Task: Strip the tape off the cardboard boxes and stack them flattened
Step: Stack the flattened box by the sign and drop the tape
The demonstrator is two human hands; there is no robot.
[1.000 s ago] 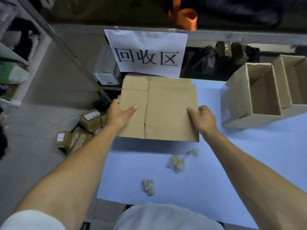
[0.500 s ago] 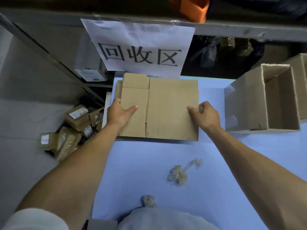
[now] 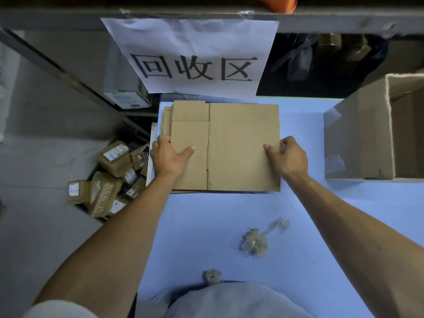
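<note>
Flattened carton being squared onto a stack at the back of the desk

Tape scraps come first, nearest the viewer: a small wad of stripped tape (image 3: 212, 276) at the desk's front edge, and a larger crumpled clump of tape (image 3: 257, 242) lying a little farther in, well apart from the hands. Beyond them, two bare forearms reach forward over the pale blue desk (image 3: 206, 226). The left hand (image 3: 168, 157) grips the left edge of the flattened box (image 3: 241, 145), thumb laid on top and fingers hidden below. The right hand (image 3: 288, 156) grips the right edge the same way, fingers curled round it. The flattened box lies on a stack of flattened cardboard (image 3: 167, 121), whose edges peep out at the left.

For a neat stack, the sheet is best nudged left until its edges match those below, then pressed flat before release. The stack sits close to the desk's left edge, with loose parcels on the floor (image 3: 110, 180) beyond it, so overshoot leftward is to be avoided. An open carton (image 3: 358, 138) stands to the right, near but apart, with bare desk between. At the back, a hanging paper sign (image 3: 195, 58) just overhangs the stack.
</note>
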